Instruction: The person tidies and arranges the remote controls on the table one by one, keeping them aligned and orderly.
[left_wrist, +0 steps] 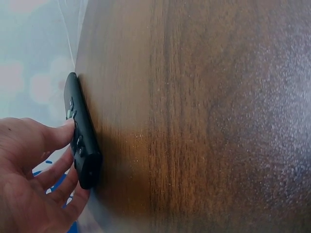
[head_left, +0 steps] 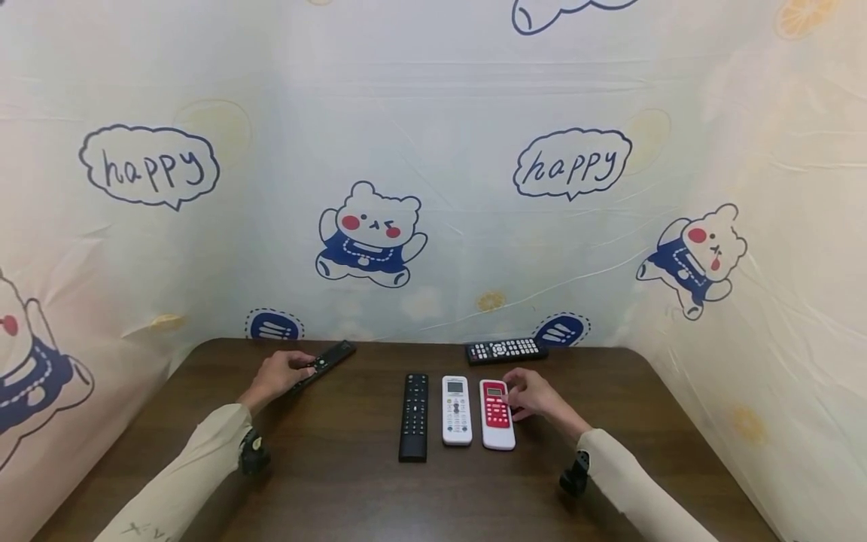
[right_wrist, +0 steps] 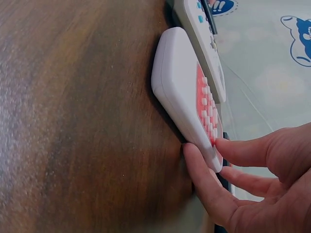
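My left hand (head_left: pixel 281 374) holds a slim black remote control (head_left: pixel 330 362) that lies slantwise at the table's back left. In the left wrist view, the thumb (left_wrist: pixel 62 134) presses on its button face while the other fingers reach round its far side. My right hand (head_left: pixel 535 393) pinches a white remote control with a red keypad panel (head_left: pixel 497 433) by its right side. The thumb (right_wrist: pixel 243 152) is on its face in the right wrist view, and the index finger (right_wrist: pixel 199 167) touches its side edge. This remote appears to rest on the table.
Left of the red-panelled remote lie a white remote control (head_left: pixel 457 421) and a long black remote control (head_left: pixel 413 429), side by side. Another black remote (head_left: pixel 508 351) lies crosswise at the back edge of the brown wooden table (head_left: pixel 352 497). A printed curtain (head_left: pixel 467 248) hangs close behind.
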### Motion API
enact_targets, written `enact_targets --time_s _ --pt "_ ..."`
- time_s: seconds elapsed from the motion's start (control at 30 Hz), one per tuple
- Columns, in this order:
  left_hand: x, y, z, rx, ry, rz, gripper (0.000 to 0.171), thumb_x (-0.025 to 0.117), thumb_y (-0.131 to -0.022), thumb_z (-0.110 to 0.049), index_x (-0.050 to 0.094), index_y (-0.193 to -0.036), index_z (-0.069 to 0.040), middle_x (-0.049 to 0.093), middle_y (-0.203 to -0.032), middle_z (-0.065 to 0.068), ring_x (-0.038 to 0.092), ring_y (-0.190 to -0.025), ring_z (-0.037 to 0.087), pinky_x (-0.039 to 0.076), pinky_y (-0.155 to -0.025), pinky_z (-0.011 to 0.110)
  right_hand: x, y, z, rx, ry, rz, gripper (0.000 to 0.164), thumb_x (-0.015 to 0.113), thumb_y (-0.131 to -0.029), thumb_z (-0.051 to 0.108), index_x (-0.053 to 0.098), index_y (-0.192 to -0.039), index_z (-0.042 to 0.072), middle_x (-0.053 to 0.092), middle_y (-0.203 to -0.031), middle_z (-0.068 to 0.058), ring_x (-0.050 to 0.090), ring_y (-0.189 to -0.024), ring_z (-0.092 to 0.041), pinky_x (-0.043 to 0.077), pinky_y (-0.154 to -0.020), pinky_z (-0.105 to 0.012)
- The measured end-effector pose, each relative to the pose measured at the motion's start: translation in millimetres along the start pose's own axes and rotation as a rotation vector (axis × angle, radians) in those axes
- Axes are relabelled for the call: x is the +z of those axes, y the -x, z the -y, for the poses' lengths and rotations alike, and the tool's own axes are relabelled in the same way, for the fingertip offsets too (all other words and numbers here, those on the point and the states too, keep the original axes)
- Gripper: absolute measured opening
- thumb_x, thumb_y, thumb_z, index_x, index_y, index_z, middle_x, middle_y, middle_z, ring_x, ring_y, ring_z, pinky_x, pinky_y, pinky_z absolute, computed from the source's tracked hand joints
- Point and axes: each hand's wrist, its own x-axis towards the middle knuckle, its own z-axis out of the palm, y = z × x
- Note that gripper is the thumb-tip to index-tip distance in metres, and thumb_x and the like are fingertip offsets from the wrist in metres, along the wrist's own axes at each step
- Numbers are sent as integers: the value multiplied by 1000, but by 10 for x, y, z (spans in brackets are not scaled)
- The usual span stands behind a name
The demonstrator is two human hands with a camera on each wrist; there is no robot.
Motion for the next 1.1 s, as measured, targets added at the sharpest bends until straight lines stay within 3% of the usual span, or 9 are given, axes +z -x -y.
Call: enact_targets --time_s 0.33,0.8,0.93,1.1 --pt "80 -24 -23 -10 1 8 35 68 -101 -11 66 -133 3 64 -133 32 60 -108 41 47 -94 59 -32 23 0 37 49 -2 39 69 -95 -4 56 -132 -4 63 -100 -20 68 -87 -29 64 -71 -41" --pt "-26 -20 -56 17 -56 41 31 68 -100 -10 63 -128 4 64 -120 28 60 -101 40 45 -85 56 -23 -43 -4 62 59 -69 30 65 -101 7 57 -128 -3 61 -114 -24 66 -99 -34 64 -66 -37" --pt "-48 -15 -53 24 -61 42 32 68 -100 -11 63 -128 4 64 -120 29 60 -102 41 45 -85 58 -55 -80 13 34 82 -75 30 65 -100 5 57 -128 -3 62 -112 -23 66 -96 -33 63 -68 -37" --pt "-35 -13 -40 24 -56 40 32 67 -101 -10 63 -130 4 64 -121 29 59 -102 40 46 -85 56 -124 -129 28 -71 148 -68 33 64 -99 2 57 -130 -7 65 -109 -23 69 -90 -31 63 -71 -38"
